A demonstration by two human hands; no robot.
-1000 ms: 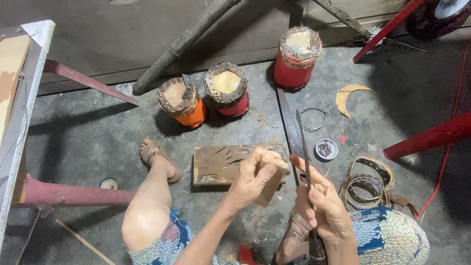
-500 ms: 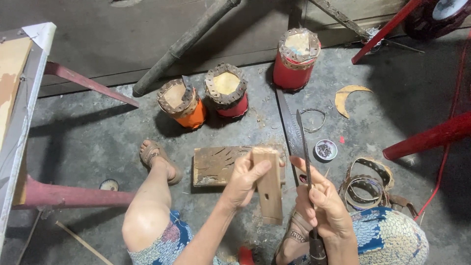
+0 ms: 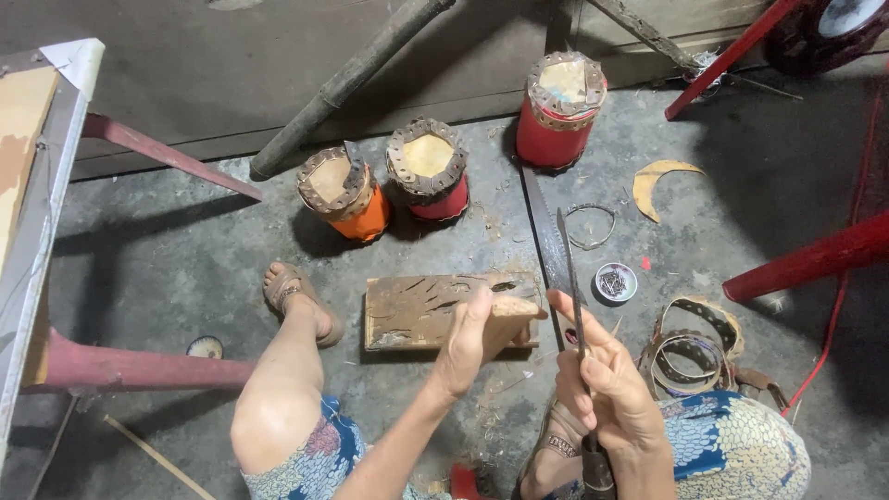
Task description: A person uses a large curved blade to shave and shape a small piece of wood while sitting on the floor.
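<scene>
Two hands are at work over the concrete floor [image 3: 185, 259] where we sit. Our left hand [image 3: 477, 338] closes around a small wooden piece [image 3: 517, 310], thumb up along its side, and holds it just over the right end of the scarred wooden block [image 3: 417, 310] that lies flat between our feet. Our right hand [image 3: 607, 384] is wrapped shut around a long, thin knife [image 3: 569, 268], its blade pointing away from us with the tip well past the block. To do this well, we judge that the piece should rest firmly on the block rather than hang in the air, with the left fingers kept behind the cutting line, and the blade should travel away from the body in shallow strokes. A bare foot in a sandal [image 3: 296, 296] lies just beside the block's left end, so we keep the edge from swinging that way. Three small red and orange drums [image 3: 426, 171] stand beyond, well apart from the work, and a little dish of nails [image 3: 615, 281] sits near the blade.
</scene>
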